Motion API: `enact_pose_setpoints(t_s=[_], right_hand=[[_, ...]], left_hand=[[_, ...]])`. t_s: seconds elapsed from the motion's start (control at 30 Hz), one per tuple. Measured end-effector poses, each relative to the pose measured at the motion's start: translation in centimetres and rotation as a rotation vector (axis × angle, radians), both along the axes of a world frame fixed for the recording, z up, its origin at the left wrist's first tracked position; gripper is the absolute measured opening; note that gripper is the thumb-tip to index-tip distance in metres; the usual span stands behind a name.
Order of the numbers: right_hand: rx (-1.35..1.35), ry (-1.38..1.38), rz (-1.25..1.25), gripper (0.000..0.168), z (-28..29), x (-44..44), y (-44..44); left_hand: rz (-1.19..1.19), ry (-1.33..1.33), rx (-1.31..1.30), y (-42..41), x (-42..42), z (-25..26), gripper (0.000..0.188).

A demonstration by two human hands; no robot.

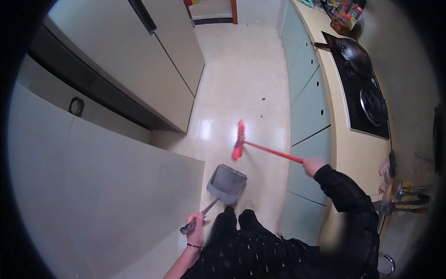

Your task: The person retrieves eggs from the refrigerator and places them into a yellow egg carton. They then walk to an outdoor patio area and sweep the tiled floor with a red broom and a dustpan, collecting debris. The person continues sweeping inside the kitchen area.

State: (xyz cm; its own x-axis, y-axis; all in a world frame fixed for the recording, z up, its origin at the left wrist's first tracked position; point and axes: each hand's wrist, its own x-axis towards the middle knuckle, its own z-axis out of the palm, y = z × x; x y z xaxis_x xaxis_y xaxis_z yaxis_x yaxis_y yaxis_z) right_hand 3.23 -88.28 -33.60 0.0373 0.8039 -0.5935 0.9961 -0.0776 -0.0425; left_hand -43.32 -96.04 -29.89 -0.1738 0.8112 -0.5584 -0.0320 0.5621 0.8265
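Observation:
My left hand (197, 226) grips the handle of a grey dustpan (228, 182), whose pan rests at floor level just ahead of my feet. The pan's open side faces away from me. In my right hand (313, 165) is the red stick of a broom (271, 150). Its red head (239, 140) is slightly blurred and sits over the tiles a little beyond the dustpan, apart from it. Farther off, a small green scrap (263, 99) and a dark crumb (261, 116) lie on the pale tiled floor (240, 69).
Pale green cabinets (308, 115) and a beige counter (355, 157) run along the right. On the black hob (369, 126) sits a wok (355, 55), its handle jutting over the counter edge. A tall refrigerator (156, 76) and a pale panel (132, 174) bound the left. A doorway threshold (213, 21) lies ahead.

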Motion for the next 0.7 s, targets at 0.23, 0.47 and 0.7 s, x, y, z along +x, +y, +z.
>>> enact_pose_setpoints(t_s=[0.23,0.47,0.7], right_hand=[[0.049,-0.053,-0.075,0.017,3.5,-0.6,7.1],[0.082,0.264,-0.026,0.019,-4.5,-11.1,21.0],[0.010,0.157,-0.136,0.023,-7.9,-12.2,29.7]], left_hand=[[-0.028,-0.085,0.054,6.2,0.8,-1.7,0.017],[-0.110,-0.030,-0.037,18.3,2.9,-0.2,0.020],[-0.120,-0.023,-0.065,23.1,0.3,-0.2,0.018]])
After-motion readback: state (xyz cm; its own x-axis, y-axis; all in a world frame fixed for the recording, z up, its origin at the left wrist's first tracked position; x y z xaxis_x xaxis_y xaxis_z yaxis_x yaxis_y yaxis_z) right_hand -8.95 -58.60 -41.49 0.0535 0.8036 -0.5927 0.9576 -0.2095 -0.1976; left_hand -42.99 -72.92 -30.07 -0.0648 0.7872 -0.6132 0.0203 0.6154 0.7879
